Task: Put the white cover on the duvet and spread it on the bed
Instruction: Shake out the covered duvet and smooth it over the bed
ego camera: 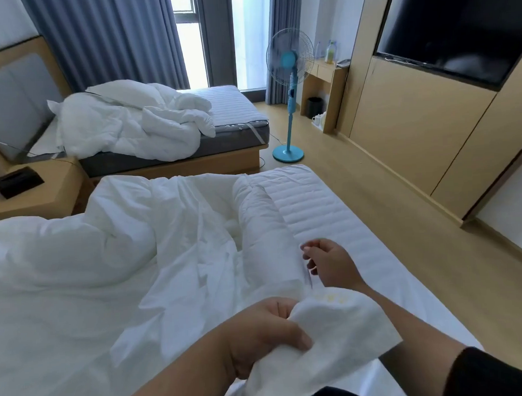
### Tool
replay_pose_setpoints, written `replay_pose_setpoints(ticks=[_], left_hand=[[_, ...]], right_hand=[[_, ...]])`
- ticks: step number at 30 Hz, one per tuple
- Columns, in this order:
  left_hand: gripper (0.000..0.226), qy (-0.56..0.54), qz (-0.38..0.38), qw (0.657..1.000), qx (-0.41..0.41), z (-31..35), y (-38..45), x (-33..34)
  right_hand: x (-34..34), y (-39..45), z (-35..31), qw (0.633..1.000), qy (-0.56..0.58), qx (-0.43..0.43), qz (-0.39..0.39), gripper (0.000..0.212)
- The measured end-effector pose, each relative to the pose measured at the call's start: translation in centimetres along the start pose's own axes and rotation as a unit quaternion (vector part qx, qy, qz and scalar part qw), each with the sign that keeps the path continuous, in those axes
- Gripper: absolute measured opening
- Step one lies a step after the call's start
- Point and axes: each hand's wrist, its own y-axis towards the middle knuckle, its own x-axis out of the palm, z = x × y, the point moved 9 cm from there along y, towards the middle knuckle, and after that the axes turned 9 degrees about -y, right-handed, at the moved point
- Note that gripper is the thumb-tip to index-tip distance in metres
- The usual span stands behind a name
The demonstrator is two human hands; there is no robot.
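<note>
While the left hand (259,335) bunches a corner of the white cover (334,338), the right hand (331,263) hangs loosely curled, holding nothing, beside the rolled duvet (263,221) on the bed (329,204). Looks like early stuffing; next it'll need to grab the duvet's corner.

The bare quilted strip of the bed (323,204) right of the rumpled duvet (171,231) lies open for passage. The duvet's rolled edge bars the left. Beyond, the floor (357,175) looks passable up to the blue fan (287,86).
</note>
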Motion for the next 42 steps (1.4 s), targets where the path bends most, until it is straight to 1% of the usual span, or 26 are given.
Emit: replay_pose_setpoints(ticks=[1,2,4,5,6,7,9,12,14,16,17,19,20,22,23,25,27,30,31,32,34,35,36,38,40,42], left_hand=[[0.031,0.014,0.006,1.0,-0.015,-0.2,0.2,0.1],[0.029,0.026,0.01,0.999,-0.027,-0.4,0.4,0.2],[0.02,0.052,0.022,0.998,-0.042,-0.6,0.9,0.5],[0.015,0.066,0.033,0.996,-0.046,-0.7,1.2,0.6],[0.012,0.083,0.045,0.994,-0.051,-0.9,1.5,0.6],[0.01,0.1,0.057,0.992,-0.057,-1.1,1.7,0.6],[0.009,0.138,0.071,0.986,-0.067,-1.4,2.2,0.8],[0.012,0.207,0.099,0.97,-0.08,-1.6,2.5,0.5],[0.026,0.207,0.112,0.968,-0.087,-1.9,2.4,0.2],[0.027,0.213,0.125,0.964,-0.1,-2.5,2.6,0.0],[0.025,0.226,0.138,0.958,-0.107,-2.9,2.8,0.0],[0.02,0.259,0.167,0.943,-0.124,-3.7,3.3,0.1],[0.02,0.272,0.181,0.937,-0.128,-4.1,3.6,0.2],[0.021,0.265,0.204,0.932,-0.141,-5.0,3.8,0.4],[0.019,0.245,0.217,0.933,-0.149,-5.6,3.7,0.4],[0.012,0.198,0.25,0.934,-0.161,-6.9,3.1,0.1],[0.01,0.155,0.279,0.934,-0.164,-8.2,2.5,0.1],[0.014,0.117,0.304,0.931,-0.167,-9.8,2.2,0.4],[0.015,0.11,0.308,0.93,-0.169,-10.1,2.2,0.5],[0.014,0.104,0.309,0.931,-0.167,-10.3,2.1,0.5],[0.01,0.1,0.309,0.934,-0.151,-10.0,1.9,0.6],[0.007,0.104,0.312,0.934,-0.14,-9.6,1.7,0.7],[0.003,0.113,0.318,0.933,-0.126,-8.9,1.5,0.6],[0.003,0.126,0.333,0.93,-0.089,-7.2,1.3,0.6],[0.006,0.142,0.33,0.931,-0.057,-5.1,1.5,1.1],[0.014,0.181,0.317,0.93,-0.038,-2.9,2.0,1.7]], right_hand=[[-0.4,0.4,-2.1,0.999,-0.025,-0.046,0.007,0.015],[0.0,0.3,-4.9,0.995,-0.05,-0.086,-0.026,0.014],[4.6,-0.3,-7.4,0.966,-0.124,-0.077,-0.213,0.016],[7.1,-0.5,-6.5,0.936,-0.184,-0.032,-0.298,0.025],[9.1,-0.7,-5.3,0.899,-0.268,-0.003,-0.346,0.036],[10.3,-0.2,-3.5,0.857,-0.366,0.018,-0.363,0.043],[11.3,1.0,-0.1,0.803,-0.482,0.057,-0.346,0.047],[12.5,1.3,5.7,0.777,-0.453,0.166,-0.405,0.047],[13.5,1.9,7.8,0.763,-0.457,0.139,-0.437,0.034],[14.2,2.2,9.1,0.701,-0.533,0.04,-0.473,0.028],[14.4,2.4,9.8,0.696,-0.544,0.019,-0.468,0.026],[14.5,3.0,11.1,0.718,-0.536,0.011,-0.444,0.032],[14.4,3.4,12.0,0.734,-0.524,0.035,-0.431,0.046],[14.5,3.6,14.2,0.782,-0.433,0.144,-0.425,0.078],[14.9,3.5,15.1,0.79,-0.396,0.181,-0.432,0.086],[15.5,2.1,15.1,0.767,-0.374,0.173,-0.492,0.072],[16.3,0.8,15.3,0.754,-0.384,0.124,-0.518,0.055],[17.6,-2.3,14.9,0.707,-0.407,0.049,-0.576,0.037],[18.3,-2.9,14.6,0.713,-0.391,0.024,-0.582,0.029],[18.2,-3.4,13.5,0.746,-0.34,0.032,-0.572,0.026],[17.1,-1.3,11.8,0.859,-0.112,0.142,-0.479,0.027],[15.7,-0.1,10.6,0.885,0.003,0.195,-0.422,0.029],[14.4,1.1,8.9,0.889,0.113,0.218,-0.386,0.03],[10.5,2.6,3.6,0.872,0.282,0.171,-0.361,0.025],[4.5,2.5,-2.5,0.828,0.405,0.072,-0.38,0.025],[-2.2,1.0,-6.0,0.766,0.496,-0.023,-0.408,0.027]])
